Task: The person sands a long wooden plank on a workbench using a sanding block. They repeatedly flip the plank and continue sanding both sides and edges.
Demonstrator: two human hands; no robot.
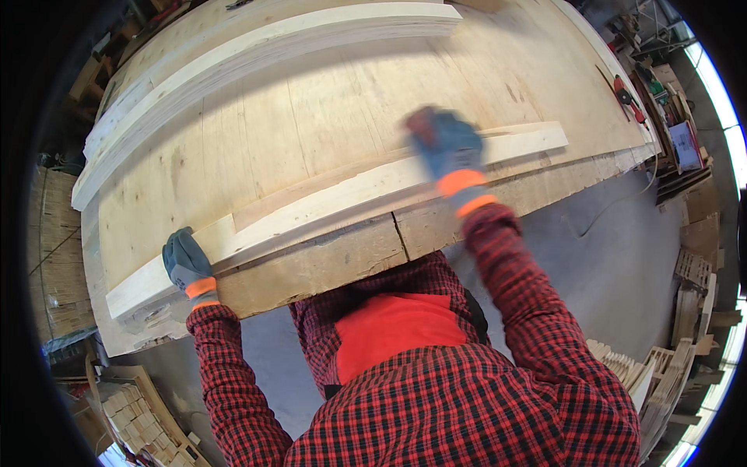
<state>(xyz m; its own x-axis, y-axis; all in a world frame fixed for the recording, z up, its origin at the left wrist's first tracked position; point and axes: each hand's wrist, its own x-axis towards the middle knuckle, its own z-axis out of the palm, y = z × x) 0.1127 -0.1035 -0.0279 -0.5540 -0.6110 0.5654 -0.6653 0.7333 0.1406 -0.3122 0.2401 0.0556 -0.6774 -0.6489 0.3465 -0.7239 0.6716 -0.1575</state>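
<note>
Large plywood bench top (311,132), pale and grained, spreading away beyond both hands and filling most of the view; its thick, worn front edge runs just below the hands, with a split in it between them.

Long pale board (233,54) lying along the far side of the bench, well beyond both hands, slightly raised on a stack of sheets.

Narrow pale wooden strip (350,194), lying flat near the front edge of the bench and reaching from the left hand past the right hand; both hands touch it.

Grey floor (615,257), to the right of and below the right arm; a thin cable trails over it.

Stacks of small wooden pieces (140,424) below the left arm, and more stacked timber (685,311) to the right of the right arm.

Red tool (625,97) on the bench, well off to the right of the right hand; kind not clear.

Left hand (185,263), in a blue-grey glove with orange cuff, curled over the near end of the strip, gripping it at the bench edge.

Right hand (447,148), in a matching glove, blurred, resting on top of the strip; whether its fingers are spread or closed I cannot tell.
</note>
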